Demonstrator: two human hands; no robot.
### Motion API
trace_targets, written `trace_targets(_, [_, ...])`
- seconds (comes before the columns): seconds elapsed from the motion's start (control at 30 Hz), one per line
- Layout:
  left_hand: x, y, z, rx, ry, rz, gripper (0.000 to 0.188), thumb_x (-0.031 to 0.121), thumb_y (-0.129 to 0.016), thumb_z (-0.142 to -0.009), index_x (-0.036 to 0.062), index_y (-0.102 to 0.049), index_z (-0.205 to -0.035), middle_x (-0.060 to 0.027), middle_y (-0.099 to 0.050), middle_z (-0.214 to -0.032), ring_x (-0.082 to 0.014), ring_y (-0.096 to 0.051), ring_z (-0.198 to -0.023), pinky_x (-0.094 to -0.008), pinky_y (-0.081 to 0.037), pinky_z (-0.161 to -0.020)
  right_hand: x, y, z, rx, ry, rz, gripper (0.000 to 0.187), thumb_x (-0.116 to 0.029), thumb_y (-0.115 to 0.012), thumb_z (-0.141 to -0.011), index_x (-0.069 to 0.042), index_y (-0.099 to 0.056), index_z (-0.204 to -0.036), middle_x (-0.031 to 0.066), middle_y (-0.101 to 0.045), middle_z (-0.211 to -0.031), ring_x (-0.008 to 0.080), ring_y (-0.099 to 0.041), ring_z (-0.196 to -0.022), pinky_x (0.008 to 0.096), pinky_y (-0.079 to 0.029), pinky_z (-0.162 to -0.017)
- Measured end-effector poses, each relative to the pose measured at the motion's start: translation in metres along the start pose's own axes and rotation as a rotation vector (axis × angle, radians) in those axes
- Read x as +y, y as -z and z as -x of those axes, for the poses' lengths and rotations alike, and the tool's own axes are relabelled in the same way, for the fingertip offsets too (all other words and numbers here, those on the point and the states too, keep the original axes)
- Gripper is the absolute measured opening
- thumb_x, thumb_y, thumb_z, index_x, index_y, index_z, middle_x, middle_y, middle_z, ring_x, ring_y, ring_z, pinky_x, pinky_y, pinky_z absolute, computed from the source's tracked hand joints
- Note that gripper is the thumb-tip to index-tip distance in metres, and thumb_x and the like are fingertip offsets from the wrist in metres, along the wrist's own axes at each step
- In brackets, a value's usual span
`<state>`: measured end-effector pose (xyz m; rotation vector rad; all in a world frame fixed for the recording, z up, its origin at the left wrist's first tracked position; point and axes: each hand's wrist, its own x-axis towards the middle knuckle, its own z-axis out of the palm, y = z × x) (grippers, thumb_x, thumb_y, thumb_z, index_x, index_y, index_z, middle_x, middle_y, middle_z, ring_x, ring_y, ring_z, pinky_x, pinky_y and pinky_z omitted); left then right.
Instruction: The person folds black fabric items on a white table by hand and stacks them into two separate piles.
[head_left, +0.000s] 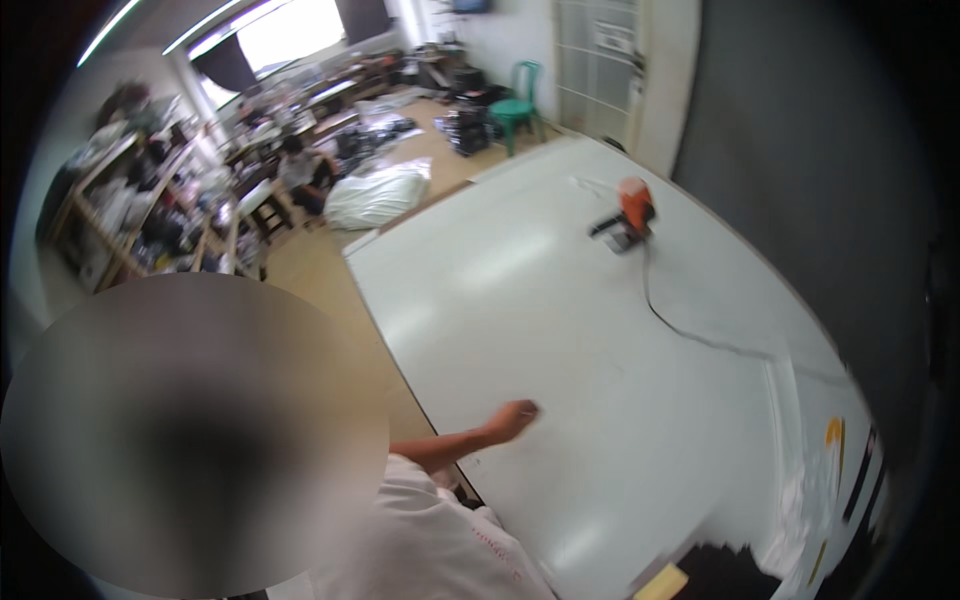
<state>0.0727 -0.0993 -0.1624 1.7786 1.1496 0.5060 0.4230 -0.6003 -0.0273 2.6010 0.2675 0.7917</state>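
Note:
Neither of my hands shows in the head view. A person in a white shirt (440, 530) is very close at the lower left, with the head area blurred out. That person's hand (515, 420) is closed over the near left part of the large white table (560, 330); whether it holds anything is too smeared to tell. An orange and black power tool (634, 210), perhaps a cloth cutter, stands at the table's far end. Its dark cord (690, 335) runs toward the right edge.
Black material (720, 572) and a pale yellow piece (661, 582) lie at the near edge. Clear plastic (790, 520) and an orange-yellow item (834, 432) are at the right. Beyond the table are a green chair (517, 108), a white sack (380, 195), cluttered shelves (150, 200) and a seated person (303, 175).

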Motion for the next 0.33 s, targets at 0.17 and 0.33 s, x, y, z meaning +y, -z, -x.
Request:
trace_targets(0.17, [-0.137,0.191,0.136,0.636,0.507,0.035,0.032,0.025,-0.055,-0.093,-0.0022,-0.066,-0.106,-0.0183,-0.071,-0.092,-0.0312,-0.069,-0.093,-0.0417,-0.052,-0.083,-0.028,0.011,-0.034,-0.076,-0.32,-0.405,0.089,-0.068,-0.034,-0.096,0.005,-0.035,-0.146,0.0362,-0.033,-0.147,0.0509,-0.033,-0.137,0.0715,-0.026,-0.105])
trace_targets(0.33, [-0.291,0.232,0.293,0.637,0.773,-0.341,0.054,0.027,-0.059,-0.089,0.0031,-0.054,-0.137,-0.0226,-0.051,-0.143,-0.0315,-0.047,-0.135,-0.0368,-0.039,-0.109,-0.298,0.095,-0.045,0.06,0.211,-1.422,0.084,-0.056,-0.063,-0.09,0.004,-0.037,-0.144,0.0258,-0.045,-0.142,0.0478,-0.044,-0.129,0.0571,-0.033,-0.111])
